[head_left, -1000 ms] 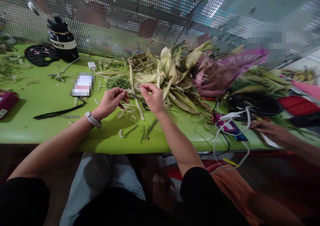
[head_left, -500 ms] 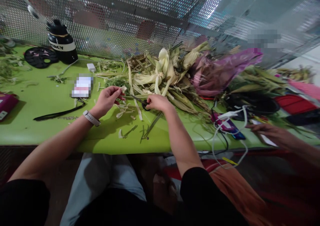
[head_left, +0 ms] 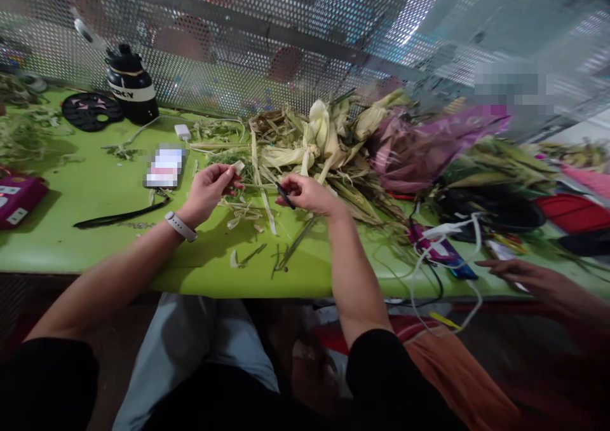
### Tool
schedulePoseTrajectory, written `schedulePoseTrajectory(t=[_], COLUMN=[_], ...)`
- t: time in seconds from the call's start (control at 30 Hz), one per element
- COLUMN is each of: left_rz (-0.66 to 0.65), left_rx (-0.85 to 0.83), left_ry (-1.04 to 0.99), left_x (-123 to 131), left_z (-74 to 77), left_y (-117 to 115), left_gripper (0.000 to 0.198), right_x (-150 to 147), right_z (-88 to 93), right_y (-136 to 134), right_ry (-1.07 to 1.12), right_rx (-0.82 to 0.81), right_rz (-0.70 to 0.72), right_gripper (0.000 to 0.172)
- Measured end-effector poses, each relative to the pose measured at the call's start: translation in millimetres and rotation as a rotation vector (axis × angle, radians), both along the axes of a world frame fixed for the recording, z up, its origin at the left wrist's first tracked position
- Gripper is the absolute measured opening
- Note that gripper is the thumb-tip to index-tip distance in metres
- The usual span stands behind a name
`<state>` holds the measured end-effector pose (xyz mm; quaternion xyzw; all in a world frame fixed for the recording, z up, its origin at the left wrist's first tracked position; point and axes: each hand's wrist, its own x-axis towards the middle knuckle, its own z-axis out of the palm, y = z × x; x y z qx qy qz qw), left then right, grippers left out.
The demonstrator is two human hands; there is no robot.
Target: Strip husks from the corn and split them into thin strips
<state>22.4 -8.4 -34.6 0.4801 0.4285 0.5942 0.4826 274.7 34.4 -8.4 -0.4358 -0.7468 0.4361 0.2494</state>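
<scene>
Between the fingertips of my left hand [head_left: 210,191] is pinched a small pale piece of corn husk [head_left: 239,166]. My right hand [head_left: 309,194] is closed on black-handled scissors [head_left: 285,196], a short distance to the right of the left hand; their blades are hard to make out. Behind both hands lies a big heap of dry corn husks [head_left: 286,156], with a bunch of fine green strands [head_left: 231,159] at its left. Thin husk strips [head_left: 243,212] and cut stems [head_left: 281,256] are scattered on the green tabletop [head_left: 200,272] below.
On the left are a phone [head_left: 164,166], a black strap [head_left: 119,215], a black bottle [head_left: 132,84] and a purple box [head_left: 19,199]. To the right are a purple plastic bag [head_left: 405,157], white cables [head_left: 448,231] and another person's hand [head_left: 524,269]. A perforated metal panel [head_left: 214,49] stands behind.
The scissors have turned in my right hand and swung away from the husk piece. My left hand keeps its pinch. The whole view has shifted slightly.
</scene>
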Motion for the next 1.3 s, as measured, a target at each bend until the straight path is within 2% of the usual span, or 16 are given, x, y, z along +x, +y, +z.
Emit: schedulePoseTrajectory(t=[0.1,0.27,0.43,0.7,0.83,0.97,1.1,1.2,1.3], left_rz=[0.004,-0.007,-0.050,-0.062,-0.055,-0.031,-0.019,-0.006,-0.007], left_rx=[0.010,0.011,0.036,0.036,0.040,0.041,0.034,0.067,0.083], left_ry=[-0.033,-0.022,-0.010,0.003,0.015,-0.004,-0.031,-0.025,-0.002], left_x=[0,3,7,6,5,3,0,-1,0], left_z=[-0.7,1.0,2.0,1.4,0.4,-0.5,-0.2,0.6,1.3], left_y=[1,-2,-7,-8,-5,-2,-1,-2,-4], left_gripper=[0.019,0.013,0.012,0.011,0.017,0.022,0.021,0.021,0.021], right_x=[-12,-20,-28,-31,-30,-24,-10,-3,-3], right_z=[-1.6,-1.2,-1.7,-3.0,-4.8,-10.6,-18.2,-22.8,-25.2], right_y=[-7,-13,-17,-21,-20,-10,4,11,14], right_ry=[-0.077,-0.274,-0.354,-0.359,-0.301,-0.235,-0.475,-0.713,-0.843], right_rx=[0.067,0.239,0.374,0.447,0.439,0.391,0.378,0.439,0.438], right_rz=[0.037,-0.025,-0.059,-0.065,-0.057,-0.151,-0.251,-0.287,-0.316], right_gripper=[0.053,0.047,0.046,0.043,0.039,0.037,0.036,0.035,0.036])
